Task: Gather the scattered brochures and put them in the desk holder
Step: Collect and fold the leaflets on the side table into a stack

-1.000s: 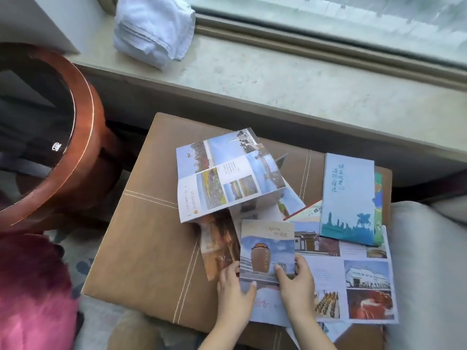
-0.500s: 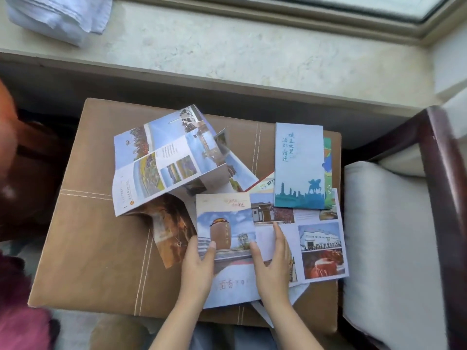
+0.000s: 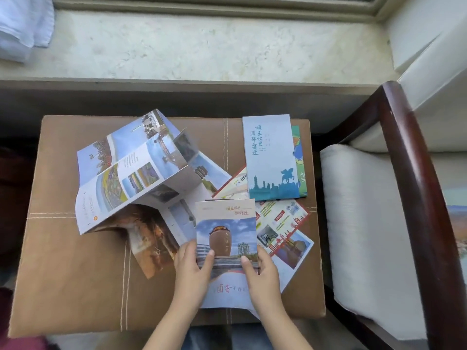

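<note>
Several brochures lie scattered on a brown leather stool (image 3: 75, 261). A folded brochure with a large jar on its cover (image 3: 227, 231) is held at both side edges: my left hand (image 3: 192, 271) grips its left edge, thumb on the cover, and my right hand (image 3: 262, 274) grips its right edge. A big unfolded brochure with photos (image 3: 131, 173) stands tented at the left. A pale blue brochure with a skyline (image 3: 271, 157) lies at the back right, over a green one (image 3: 299, 160). A red and white leaflet (image 3: 283, 226) lies under the jar brochure. No desk holder is in view.
A stone window sill (image 3: 202, 46) runs along the back, with a white cloth (image 3: 22, 26) at its left end. A dark wooden armchair with a white cushion (image 3: 366, 236) stands right of the stool.
The view has swung right and closer. The jar brochure has been folded shut over the spread that lay open beside it. Both hands now hold its side edges.
</note>
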